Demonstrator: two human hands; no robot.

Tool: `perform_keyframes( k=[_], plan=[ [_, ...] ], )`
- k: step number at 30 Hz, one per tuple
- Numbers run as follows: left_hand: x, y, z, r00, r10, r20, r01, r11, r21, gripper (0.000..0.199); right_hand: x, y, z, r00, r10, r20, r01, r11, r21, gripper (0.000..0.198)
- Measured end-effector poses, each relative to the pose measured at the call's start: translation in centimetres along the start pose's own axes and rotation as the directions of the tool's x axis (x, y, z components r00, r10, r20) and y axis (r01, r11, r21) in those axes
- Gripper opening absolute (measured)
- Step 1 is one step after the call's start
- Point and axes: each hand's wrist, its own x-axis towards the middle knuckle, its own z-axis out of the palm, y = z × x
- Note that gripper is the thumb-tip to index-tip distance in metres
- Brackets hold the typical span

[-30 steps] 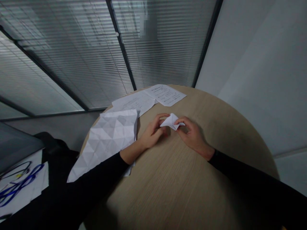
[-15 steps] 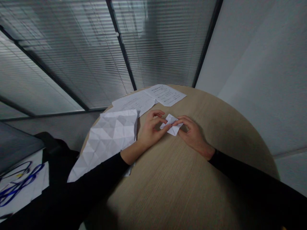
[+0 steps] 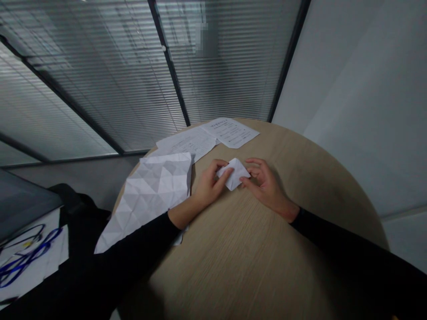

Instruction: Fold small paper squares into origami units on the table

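Note:
A small folded piece of white paper [image 3: 236, 174], diamond-shaped from here, is held between my hands above the table. My left hand [image 3: 211, 181] pinches its left corner, thumb on top and fingers curled behind. At the right corner, the thumb of my right hand [image 3: 264, 184] rests on the paper's edge, with some fingers behind it and the index finger lifted off. To the left of my left hand lies a large creased sheet of white paper [image 3: 156, 186], covered in triangular fold lines.
Printed sheets [image 3: 231, 132] lie at the far edge of the round wooden table [image 3: 240, 266]. Blinds [image 3: 233, 80] hang behind glass beyond it, and a pale wall [image 3: 367, 111] stands at right. At lower left, a blue cord [image 3: 30, 258] rests on white papers.
The folded paper has been turned, and a smoother face shows now. My left thumb has drawn back to the left corner; my right index finger has come off the paper.

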Motion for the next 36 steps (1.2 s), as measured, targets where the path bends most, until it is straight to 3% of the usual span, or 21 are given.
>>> perform_keyframes(
  k=[3,6,11,15,19,23,27,30,33,36],
  plan=[
    [0.0,-0.2,0.4,0.976,-0.17,0.134,0.197,0.954,-0.225,0.041,0.0,0.1,0.0,0.999,0.047,-0.005,-0.047,0.997,0.067,0.045],
    [0.3,-0.6,0.6,0.944,-0.242,0.224,0.312,0.876,-0.367,0.057,-0.2,-0.3,-0.2,0.999,0.037,0.011,-0.037,0.997,0.067,0.046],
    [0.6,-1.2,0.5,0.936,-0.281,0.209,0.347,0.831,-0.436,0.058,-0.2,-0.1,0.1,0.993,0.013,0.119,-0.026,0.995,0.1,0.064],
    [0.7,-1.4,0.3,0.928,-0.297,0.224,0.369,0.805,-0.464,0.061,0.3,0.6,0.5,0.983,0.083,0.165,-0.106,0.984,0.141,0.047],
    [0.8,-1.3,0.3,0.927,-0.277,0.251,0.368,0.795,-0.482,0.057,0.4,0.7,0.6,0.983,0.083,0.163,-0.107,0.984,0.142,0.032],
    [0.6,-0.4,0.0,0.941,-0.193,0.276,0.29,0.883,-0.369,0.051,0.3,0.8,0.2,0.993,0.076,0.091,-0.076,0.997,0.004,0.02],
    [0.2,0.7,-0.4,0.943,-0.046,0.33,0.101,0.983,-0.153,0.079,0.1,1.2,-0.4,0.995,0.073,-0.071,-0.085,0.977,-0.194,0.015],
    [-0.1,1.3,-0.3,0.944,-0.058,0.324,0.035,0.997,0.076,0.092,-0.1,1.1,-0.4,0.985,0.049,-0.167,-0.096,0.955,-0.281,0.02],
    [-0.4,1.5,0.0,0.955,-0.085,0.285,0.019,0.973,0.229,0.079,-0.4,0.6,-0.1,0.986,0.021,-0.165,-0.073,0.947,-0.314,0.021],
    [-0.7,1.2,-0.1,0.968,-0.1,0.23,0.04,0.967,0.252,0.06,-0.6,0.2,0.0,0.994,-0.034,-0.104,-0.002,0.944,-0.331,0.019]
  ],
)
